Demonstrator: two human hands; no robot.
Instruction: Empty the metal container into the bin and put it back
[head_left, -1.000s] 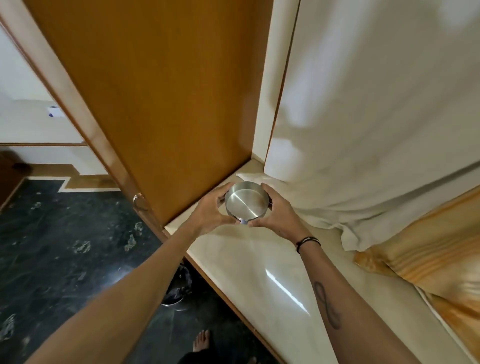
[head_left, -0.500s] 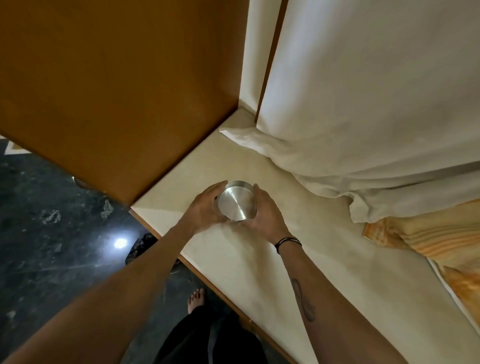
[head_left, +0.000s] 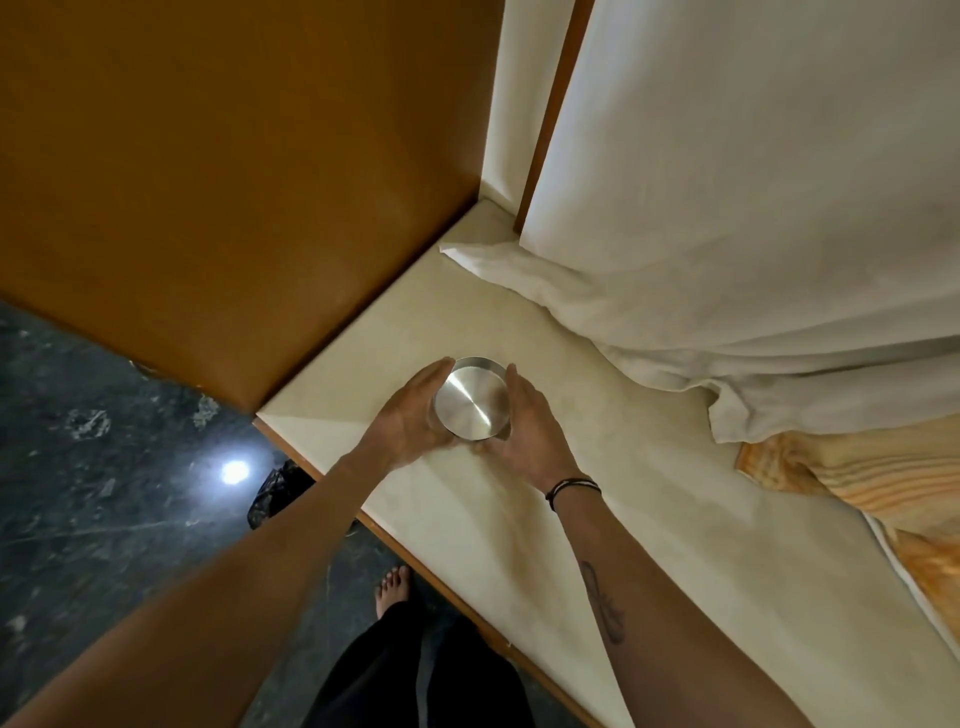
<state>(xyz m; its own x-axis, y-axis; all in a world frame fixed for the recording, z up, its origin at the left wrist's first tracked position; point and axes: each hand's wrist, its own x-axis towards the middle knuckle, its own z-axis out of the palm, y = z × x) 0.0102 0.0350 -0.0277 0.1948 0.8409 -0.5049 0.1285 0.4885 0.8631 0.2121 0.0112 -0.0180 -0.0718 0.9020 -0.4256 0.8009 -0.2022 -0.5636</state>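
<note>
Left hand (head_left: 410, 415) and right hand (head_left: 524, 423) clasp the metal container (head_left: 471, 404) between them over the cream worktop (head_left: 519, 545) (white cloth (head_left: 727, 234) nearby).

Legible text, labels, brands, numbers, signs: none. Container (head_left: 471, 404): plain brushed metal, unmarked. Right forearm: dark tattoo (head_left: 602, 605), a looping figure, not readable as lettering.
</note>
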